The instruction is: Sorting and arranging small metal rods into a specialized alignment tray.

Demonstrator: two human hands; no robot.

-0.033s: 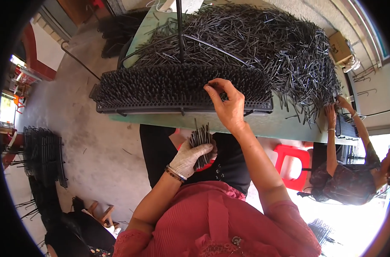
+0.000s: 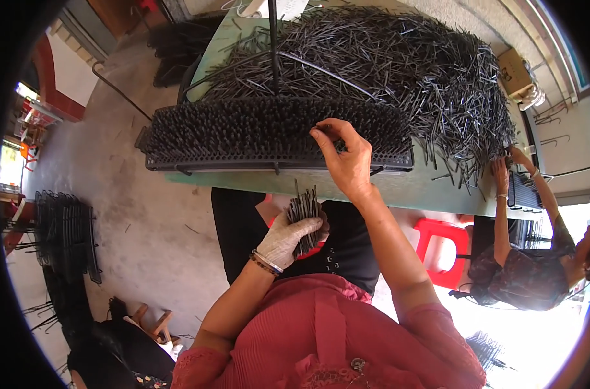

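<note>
My left hand, in a pale work glove, is closed round a bundle of thin dark rods, held upright in front of my lap. My bare right hand is in a pinch over the right half of a long black perforated rack. Densely packed short black rods stand upright in its holes, and the row of holes along the near edge is bare. What my right fingertips pinch, if anything, is hidden among the dark rod tops.
A heap of loose black rods covers much of the green table. A black upright post rises behind the rack. At right, a co-worker's hands work at another rack. A red stool and stacked black racks stand nearby.
</note>
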